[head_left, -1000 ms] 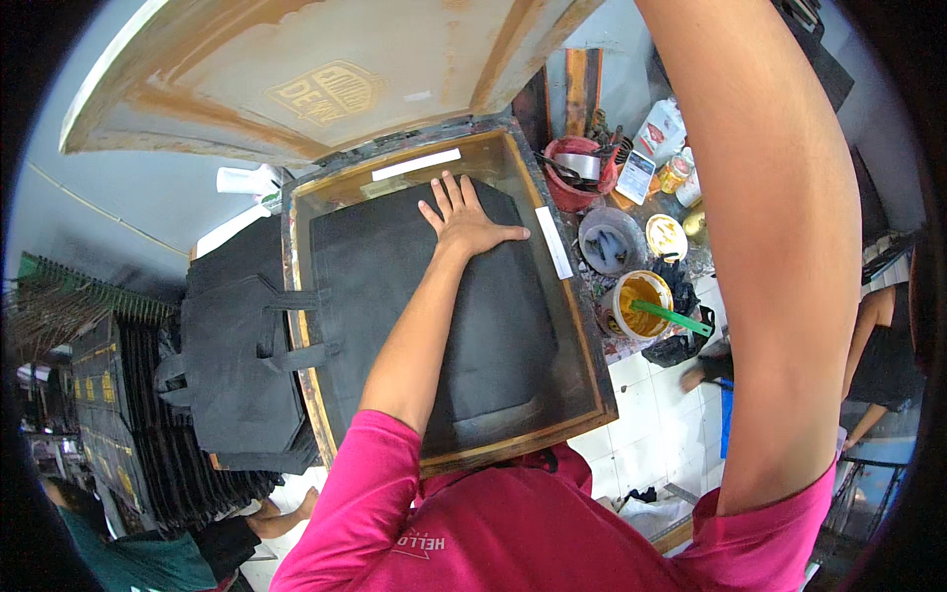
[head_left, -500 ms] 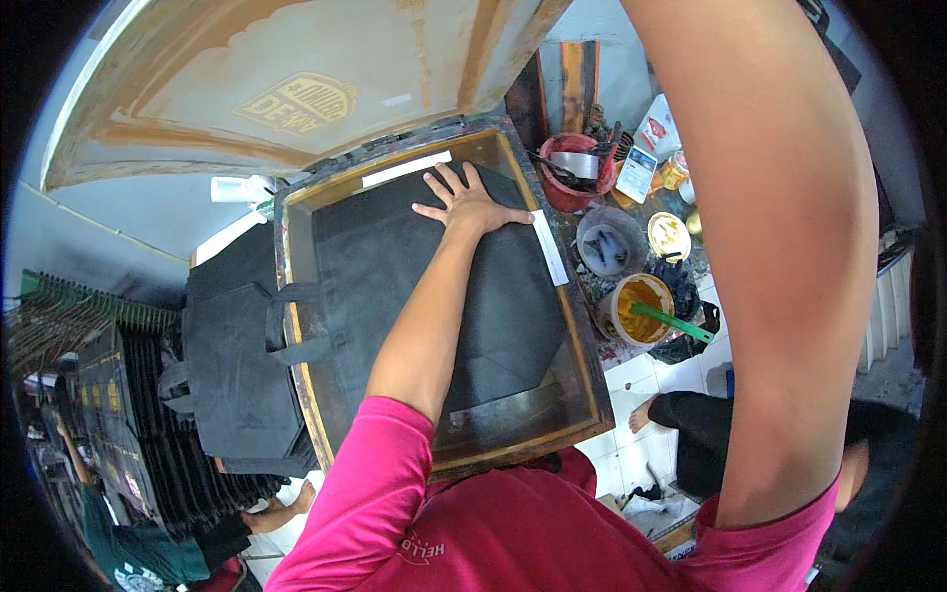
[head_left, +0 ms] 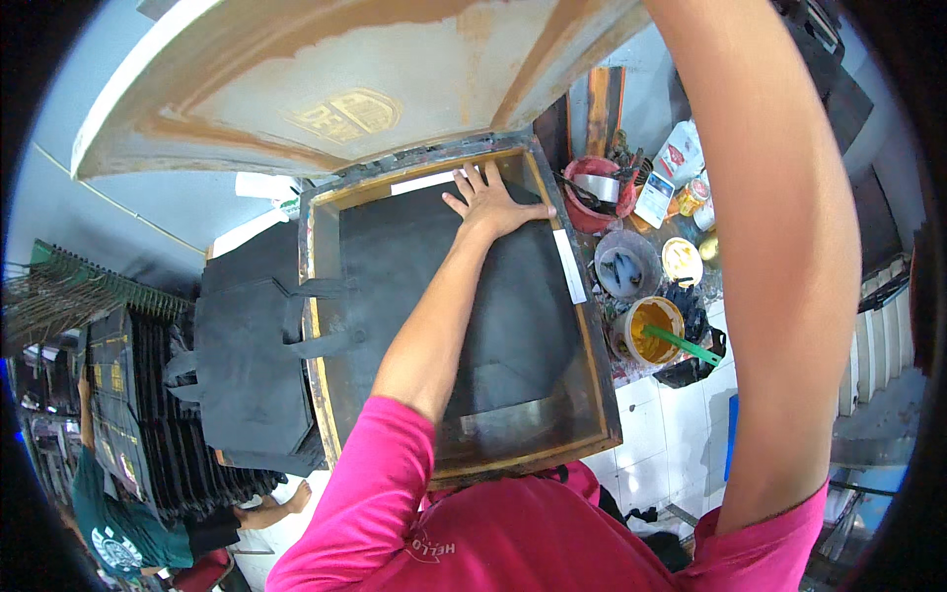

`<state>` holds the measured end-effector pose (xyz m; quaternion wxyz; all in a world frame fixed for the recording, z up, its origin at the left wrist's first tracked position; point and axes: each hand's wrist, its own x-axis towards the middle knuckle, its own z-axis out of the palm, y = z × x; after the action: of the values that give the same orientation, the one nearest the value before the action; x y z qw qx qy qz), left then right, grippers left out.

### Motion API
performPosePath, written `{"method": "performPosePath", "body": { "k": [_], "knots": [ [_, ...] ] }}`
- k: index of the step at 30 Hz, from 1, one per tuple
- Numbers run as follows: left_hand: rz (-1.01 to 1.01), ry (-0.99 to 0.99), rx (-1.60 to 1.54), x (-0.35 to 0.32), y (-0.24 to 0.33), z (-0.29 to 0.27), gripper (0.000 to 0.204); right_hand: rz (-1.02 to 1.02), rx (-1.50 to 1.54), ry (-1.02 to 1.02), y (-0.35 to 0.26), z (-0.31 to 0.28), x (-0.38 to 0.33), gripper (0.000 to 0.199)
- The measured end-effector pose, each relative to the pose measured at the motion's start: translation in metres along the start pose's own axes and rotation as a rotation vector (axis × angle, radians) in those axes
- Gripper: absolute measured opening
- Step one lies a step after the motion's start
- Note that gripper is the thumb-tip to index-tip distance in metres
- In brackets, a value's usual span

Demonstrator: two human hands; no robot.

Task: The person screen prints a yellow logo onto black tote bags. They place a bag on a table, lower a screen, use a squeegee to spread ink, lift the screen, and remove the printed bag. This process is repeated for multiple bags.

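My left hand (head_left: 490, 205) lies flat with its fingers spread on a black fabric bag (head_left: 424, 296), near its far end. The bag is spread inside a shallow wooden-edged frame (head_left: 523, 457), and its handles hang over the left side. White strips (head_left: 569, 266) mark the frame's right and far sides. Above the far edge slants a raised printing screen (head_left: 266, 89), with brown smears and a pale badge design. My right arm (head_left: 769, 247) reaches up past the top of the picture toward the screen's side, and its hand is out of view.
More black bags (head_left: 252, 365) are stacked left of the frame. Farther left stand a rack of black bags (head_left: 128, 395) and a person in a green shirt (head_left: 128, 513). At right sit a red basin (head_left: 590, 212), a clear tub (head_left: 627, 264) and an orange ink bucket (head_left: 651, 331) with a green-handled tool.
The view has shifted, so most things sit farther right. The raised screen looks tipped lower, its badge flatter. My left hand stays on the bag. A person at lower right has left view.
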<state>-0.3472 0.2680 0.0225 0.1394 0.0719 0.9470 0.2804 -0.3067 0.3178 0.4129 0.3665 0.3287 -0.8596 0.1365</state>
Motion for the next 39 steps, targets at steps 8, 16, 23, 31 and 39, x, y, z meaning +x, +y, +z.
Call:
{"method": "performPosePath", "body": {
  "k": [8, 16, 23, 31, 39],
  "knots": [
    [0.792, 0.408, -1.288, -0.249, -0.046, -0.126, 0.048, 0.050, -0.088, 0.059, -0.077, -0.001, -0.122, 0.017],
    [-0.209, -0.187, -1.580, -0.407, -0.164, -0.007, 0.022, 0.405, 0.249, -0.109, -0.065, 0.047, -0.194, 0.025],
    [-0.677, -0.188, -2.003, -0.406, -0.159, 0.020, 0.024, 0.330, 0.293, -0.206, 0.018, 0.185, -0.218, 0.022],
    [-0.571, 0.260, -1.311, -0.423, -0.193, 0.006, 0.039, 0.195, 0.156, -0.240, 0.024, 0.317, -0.271, 0.023],
    [-0.448, 0.827, -1.005, -0.416, -0.252, 0.013, 0.049, 0.219, 0.216, -0.297, 0.042, 0.311, -0.222, 0.023]
  ]
}}
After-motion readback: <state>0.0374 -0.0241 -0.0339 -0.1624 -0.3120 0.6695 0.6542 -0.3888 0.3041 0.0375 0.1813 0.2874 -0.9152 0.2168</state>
